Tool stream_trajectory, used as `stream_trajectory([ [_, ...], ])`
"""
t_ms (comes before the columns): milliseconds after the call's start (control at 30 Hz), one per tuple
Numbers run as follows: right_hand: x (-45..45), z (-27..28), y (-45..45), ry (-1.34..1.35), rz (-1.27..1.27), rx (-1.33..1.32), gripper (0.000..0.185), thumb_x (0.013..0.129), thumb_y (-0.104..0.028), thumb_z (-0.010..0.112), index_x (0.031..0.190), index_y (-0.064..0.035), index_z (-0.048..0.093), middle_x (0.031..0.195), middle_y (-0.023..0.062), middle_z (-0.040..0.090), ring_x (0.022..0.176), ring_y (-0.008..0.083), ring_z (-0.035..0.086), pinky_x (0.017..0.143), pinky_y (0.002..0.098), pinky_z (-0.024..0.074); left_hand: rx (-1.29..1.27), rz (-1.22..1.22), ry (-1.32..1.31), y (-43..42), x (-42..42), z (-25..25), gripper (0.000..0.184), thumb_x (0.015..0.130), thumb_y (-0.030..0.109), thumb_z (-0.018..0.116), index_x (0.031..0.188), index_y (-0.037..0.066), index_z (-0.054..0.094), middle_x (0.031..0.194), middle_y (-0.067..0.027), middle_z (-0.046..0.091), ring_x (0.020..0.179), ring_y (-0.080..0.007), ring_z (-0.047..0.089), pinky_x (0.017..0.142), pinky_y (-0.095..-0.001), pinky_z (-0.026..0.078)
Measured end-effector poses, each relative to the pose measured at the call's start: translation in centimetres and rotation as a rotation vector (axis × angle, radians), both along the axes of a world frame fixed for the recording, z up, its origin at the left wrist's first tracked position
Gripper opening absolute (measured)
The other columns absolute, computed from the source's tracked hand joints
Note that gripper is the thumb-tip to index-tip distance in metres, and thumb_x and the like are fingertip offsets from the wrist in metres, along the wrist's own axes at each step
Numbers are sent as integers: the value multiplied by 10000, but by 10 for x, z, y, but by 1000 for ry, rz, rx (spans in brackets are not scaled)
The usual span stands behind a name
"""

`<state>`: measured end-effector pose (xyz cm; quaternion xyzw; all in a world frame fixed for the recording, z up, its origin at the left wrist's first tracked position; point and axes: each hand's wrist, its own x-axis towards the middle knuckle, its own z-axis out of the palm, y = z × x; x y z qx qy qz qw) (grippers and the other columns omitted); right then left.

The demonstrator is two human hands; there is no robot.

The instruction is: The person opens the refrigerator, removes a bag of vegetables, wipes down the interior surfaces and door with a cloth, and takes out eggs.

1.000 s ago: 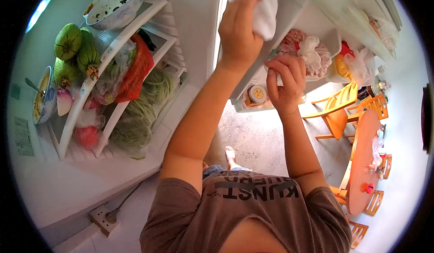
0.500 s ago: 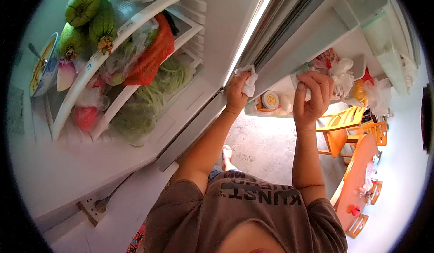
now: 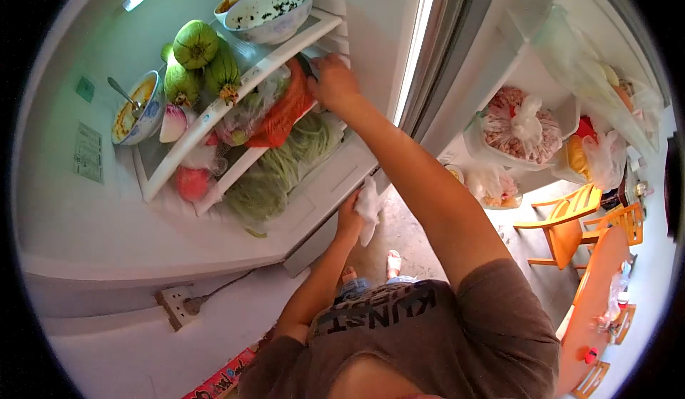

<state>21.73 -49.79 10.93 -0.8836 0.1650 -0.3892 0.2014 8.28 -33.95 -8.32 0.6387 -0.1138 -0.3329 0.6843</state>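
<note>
In the head view my left hand (image 3: 349,217) is closed around a crumpled white cloth (image 3: 368,210) at the fridge's lower front edge. My right hand (image 3: 334,83) reaches across to the middle shelf, its fingers curled at a dark green, long thing (image 3: 305,65) beside a red bag (image 3: 282,113). The fingertips are partly hidden. Clear bags of leafy green vegetables (image 3: 271,178) lie below. Several green squashes (image 3: 195,44) sit on the shelf above, to the left of the hand.
A bowl with a spoon (image 3: 140,110) stands at the left, and a bowl with dark bits (image 3: 275,13) on the upper shelf. The open door's bins hold a bag of reddish food (image 3: 524,128). Wooden chairs (image 3: 564,231) and a table (image 3: 596,299) are at right.
My right hand has moved left from beside the door bins to the middle shelf. My left hand, still holding the cloth, has come down. The view has shifted, showing more of the upper shelf.
</note>
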Motion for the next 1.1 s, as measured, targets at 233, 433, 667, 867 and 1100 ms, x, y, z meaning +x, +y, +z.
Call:
stream_trajectory([
  [233, 24, 0, -15, 405, 3, -104, 226, 823, -175, 538, 918, -22, 674, 944, 201, 616, 870, 373, 622, 760, 448, 514, -14, 170, 243, 47, -2, 3, 339, 877, 32, 561, 1216, 50, 555, 1101, -68, 625, 932, -170, 614, 790, -299, 519],
  [433, -55, -54, -22, 37, 50, 36, 254, 892, -218, 491, 896, -2, 625, 908, 155, 622, 806, 297, 635, 657, 420, 498, -295, 99, 405, 57, 8, 0, 298, 898, 99, 575, 1191, 49, 550, 1040, -50, 630, 894, -165, 619, 763, -306, 525],
  [667, -239, -59, 11, -320, 737, 1597, 299, 962, -311, 492, 1013, -18, 516, 890, 73, 587, 744, 194, 606, 615, 282, 503, -251, -69, 322, 44, -3, 40, 250, 915, 113, 541, 1156, 45, 554, 1009, -69, 633, 842, -189, 635, 705, -340, 547],
  [867, -344, -38, 33, -661, 614, 1293, 299, 934, -154, 520, 1179, -7, 434, 986, 127, 603, 794, 201, 621, 633, 315, 524, -237, -162, 490, 14, -6, 45, 350, 954, 345, 410, 1117, 79, 569, 935, -99, 621, 713, -257, 622, 541, -406, 521],
  [1100, -440, -6, 4, -1008, -34, 672, 343, 896, -21, 480, 1238, 2, 489, 984, 67, 553, 798, 150, 560, 670, 277, 511, -349, -307, 423, -21, 8, 64, 283, 933, 333, 482, 1095, 111, 550, 907, -94, 600, 666, -223, 568, 516, -371, 469],
])
